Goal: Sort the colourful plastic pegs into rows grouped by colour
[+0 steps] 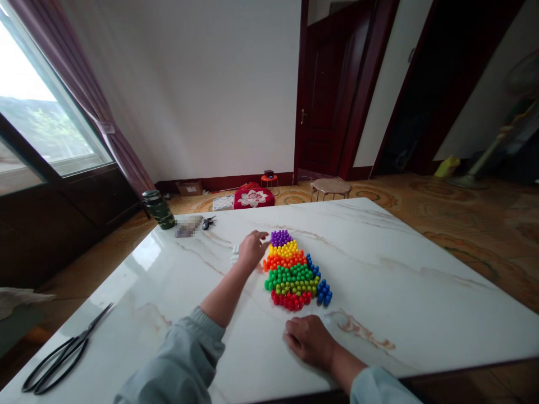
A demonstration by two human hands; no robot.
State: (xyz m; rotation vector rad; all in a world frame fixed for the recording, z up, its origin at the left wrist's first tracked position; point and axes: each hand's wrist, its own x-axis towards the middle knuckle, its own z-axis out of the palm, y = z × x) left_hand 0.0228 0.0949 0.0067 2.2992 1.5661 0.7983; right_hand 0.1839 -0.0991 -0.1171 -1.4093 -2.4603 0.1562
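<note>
On the white marble-look table [412, 303] lies a piece made of round beads, banded in colours. Its purple beads [281, 238] are at the far end, then yellow beads [283, 249], orange, green beads [290, 275] and olive ones. Red beads [290, 300] form the near end, and blue beads [324, 293] run along the right side. Beside the purple end is my left hand [252, 249], thumb and fingers apart, with nothing visible between them. My right hand [310, 339] rests as a fist on the table just below the red beads; nothing shows in it.
Small white pieces [234, 254] lie left of my left hand. Black-handled long scissors [67, 350] are at the near left. A camouflage-patterned jar [159, 210], a blurred packet [188, 226] and a small dark tool [207, 223] sit at the far left edge. A stool [330, 187] stands beyond the table.
</note>
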